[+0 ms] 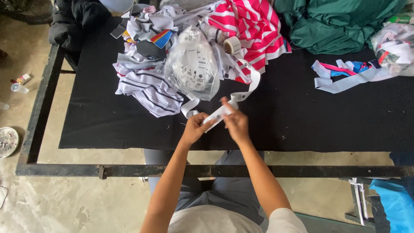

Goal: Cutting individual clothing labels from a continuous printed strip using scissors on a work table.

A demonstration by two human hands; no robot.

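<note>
Fingers of my left hand (196, 126) and right hand (235, 122) pinch the white label tape (217, 114) taut between them, its free length trailing up past my fingertips toward the roll (233, 45), beside the clear bag of labels (196, 64).

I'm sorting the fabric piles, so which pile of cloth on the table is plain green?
The green pile at the far right corner. The pink pile beside it is white-striped, and the white pile has dark stripes.
</note>
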